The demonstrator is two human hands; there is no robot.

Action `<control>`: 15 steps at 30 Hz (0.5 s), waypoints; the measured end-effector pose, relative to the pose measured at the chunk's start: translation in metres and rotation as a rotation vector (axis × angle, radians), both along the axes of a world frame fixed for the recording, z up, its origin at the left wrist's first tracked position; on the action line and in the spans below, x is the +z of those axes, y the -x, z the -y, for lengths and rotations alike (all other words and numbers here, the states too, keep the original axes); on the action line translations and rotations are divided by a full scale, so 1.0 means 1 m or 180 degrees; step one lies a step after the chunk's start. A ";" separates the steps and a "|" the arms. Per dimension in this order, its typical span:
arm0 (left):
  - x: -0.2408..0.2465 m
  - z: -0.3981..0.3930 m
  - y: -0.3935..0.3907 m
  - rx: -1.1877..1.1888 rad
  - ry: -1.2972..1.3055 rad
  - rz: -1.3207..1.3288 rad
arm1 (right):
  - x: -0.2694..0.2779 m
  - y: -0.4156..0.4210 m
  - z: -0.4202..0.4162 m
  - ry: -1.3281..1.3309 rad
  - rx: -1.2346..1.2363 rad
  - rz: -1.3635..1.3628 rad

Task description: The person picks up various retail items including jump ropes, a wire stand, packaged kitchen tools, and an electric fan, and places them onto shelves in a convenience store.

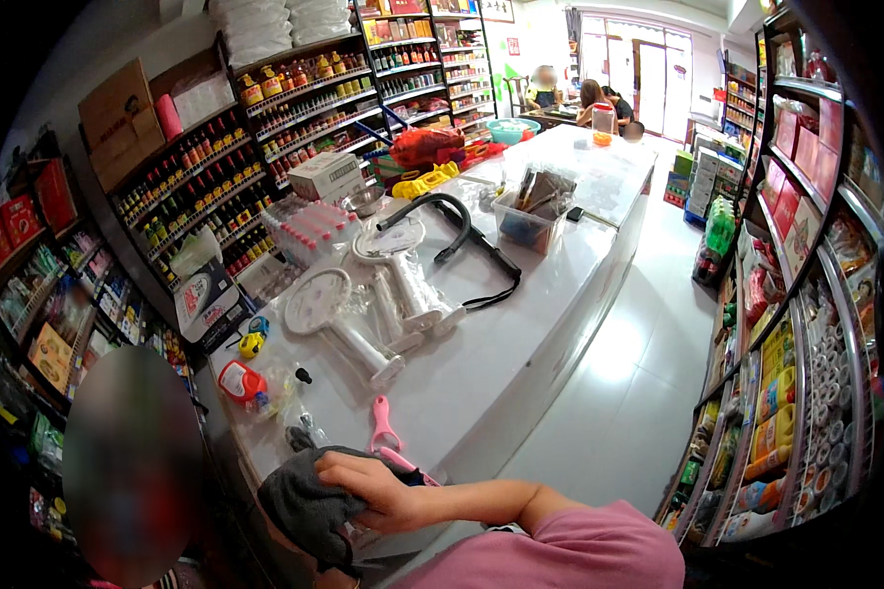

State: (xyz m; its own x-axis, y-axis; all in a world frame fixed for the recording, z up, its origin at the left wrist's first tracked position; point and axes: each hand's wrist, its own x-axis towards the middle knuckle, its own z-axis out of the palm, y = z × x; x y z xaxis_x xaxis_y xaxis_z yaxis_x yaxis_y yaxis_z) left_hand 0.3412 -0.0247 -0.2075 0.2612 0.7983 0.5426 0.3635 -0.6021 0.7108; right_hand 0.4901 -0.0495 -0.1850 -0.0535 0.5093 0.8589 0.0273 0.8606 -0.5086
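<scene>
My right hand (372,489) grips a dark grey cloth (302,501) at the near end of the white counter (479,383). The cloth is bunched and hangs toward the bottom of the view, hiding what lies under it. A bit of skin at the lower edge, beneath the cloth, may be my left hand (335,579); its fingers are hidden. Just beyond my right hand lies a pink peeler (383,425). Beside it, a second pink-handled item (412,468) is partly covered by my wrist. Clear plastic packaging (302,416) rests left of the peeler.
Several plastic-wrapped white items with round heads (317,302) lie mid-counter. Behind them are a black hose (457,213) and a clear bin (527,228) of tools. A yellow tape measure (251,344) sits near the left edge. Someone (132,464) is close on the left; stocked shelves (781,405) flank the aisle.
</scene>
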 end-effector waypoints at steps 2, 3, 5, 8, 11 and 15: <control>0.000 0.000 -0.006 -0.0011 0.0011 0.0095 | 0.004 -0.008 0.002 0.0068 -0.0103 0.0125; 0.001 0.000 -0.008 -0.0015 0.0006 0.0119 | 0.004 -0.011 0.003 0.0102 -0.0151 0.0184; 0.002 0.001 -0.011 -0.0004 0.0009 0.0159 | -0.001 -0.013 0.002 0.0165 -0.0183 0.0084; 0.005 0.004 -0.002 0.0135 -0.0056 0.0234 | -0.002 -0.007 0.000 0.0237 -0.0214 0.0009; 0.014 0.012 0.011 0.0255 -0.0382 0.0377 | -0.004 -0.015 0.007 0.1404 0.0117 -0.0531; 0.030 0.018 0.038 -0.0181 -0.0890 0.0810 | -0.010 -0.005 0.008 0.2938 0.1620 -0.2209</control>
